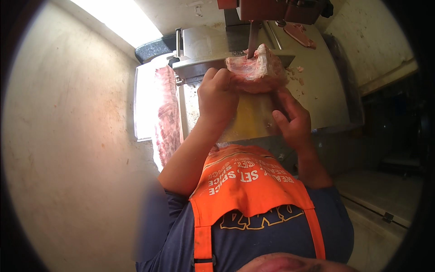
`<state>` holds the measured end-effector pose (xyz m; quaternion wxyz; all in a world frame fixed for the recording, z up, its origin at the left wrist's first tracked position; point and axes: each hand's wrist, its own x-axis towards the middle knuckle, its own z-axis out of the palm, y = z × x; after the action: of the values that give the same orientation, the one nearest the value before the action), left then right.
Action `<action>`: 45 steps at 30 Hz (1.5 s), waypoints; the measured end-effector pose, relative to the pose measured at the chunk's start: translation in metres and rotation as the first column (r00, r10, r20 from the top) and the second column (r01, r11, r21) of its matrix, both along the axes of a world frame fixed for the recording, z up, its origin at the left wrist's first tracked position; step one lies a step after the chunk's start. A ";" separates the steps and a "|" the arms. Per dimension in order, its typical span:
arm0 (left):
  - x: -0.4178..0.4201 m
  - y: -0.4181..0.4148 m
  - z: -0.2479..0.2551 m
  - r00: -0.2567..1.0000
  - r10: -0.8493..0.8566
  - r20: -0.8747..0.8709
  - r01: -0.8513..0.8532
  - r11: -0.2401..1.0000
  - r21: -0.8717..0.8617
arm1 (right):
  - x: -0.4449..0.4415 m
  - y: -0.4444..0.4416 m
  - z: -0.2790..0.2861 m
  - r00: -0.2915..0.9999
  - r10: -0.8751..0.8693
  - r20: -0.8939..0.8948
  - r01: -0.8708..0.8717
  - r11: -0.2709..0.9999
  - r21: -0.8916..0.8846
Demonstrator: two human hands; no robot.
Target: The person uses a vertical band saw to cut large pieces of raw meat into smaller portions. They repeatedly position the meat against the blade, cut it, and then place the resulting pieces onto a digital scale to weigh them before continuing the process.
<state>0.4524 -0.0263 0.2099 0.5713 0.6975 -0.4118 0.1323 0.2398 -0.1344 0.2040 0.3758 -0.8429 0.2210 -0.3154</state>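
A bone-in chunk of raw meat (260, 73) rests on the table of a meat bandsaw, against a metal guide plate (200, 66). The saw's upright blade (253, 39) meets the meat at its far side and appears to be within it. My left hand (217, 93) grips the chunk's left end with curled fingers, left of the blade. On the right, my right hand (294, 119) reaches its fingers to the meat's near right edge, the thumb held apart. Its fingertips are blurred and partly hidden, so I cannot tell whether they grip.
A long slab of raw meat (166, 115) lies left of the saw table. Beyond the blade, a cut slice (299, 35) lies on the right-hand surface (326, 91), with small scraps (300, 69) nearer. The red saw housing (261, 10) hangs overhead. A pale wall (68, 119) stands at left.
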 end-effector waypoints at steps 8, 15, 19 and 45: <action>0.002 -0.003 -0.005 1.000 -0.016 -0.018 0.017 1.000 0.013 | 0.001 -0.003 0.000 0.998 -0.064 -0.012 0.064 0.998 -0.006; -0.001 -0.007 -0.012 0.996 -0.038 -0.081 0.044 0.997 0.071 | -0.004 -0.038 0.007 0.977 -0.211 -0.020 0.209 0.976 -0.058; -0.010 -0.016 -0.020 0.994 -0.096 -0.043 0.098 0.993 0.070 | 0.001 -0.063 -0.001 0.968 -0.246 -0.045 0.245 0.969 -0.012; 0.008 0.153 -0.002 0.939 -0.165 -0.302 0.289 0.854 0.432 | 0.012 -0.108 0.096 0.986 -0.099 -0.136 0.093 0.994 -0.049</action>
<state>0.4600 0.1267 0.2076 0.4446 0.7720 -0.4350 -0.1308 0.2514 -0.2419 0.3004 0.3262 -0.8588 0.2801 -0.2785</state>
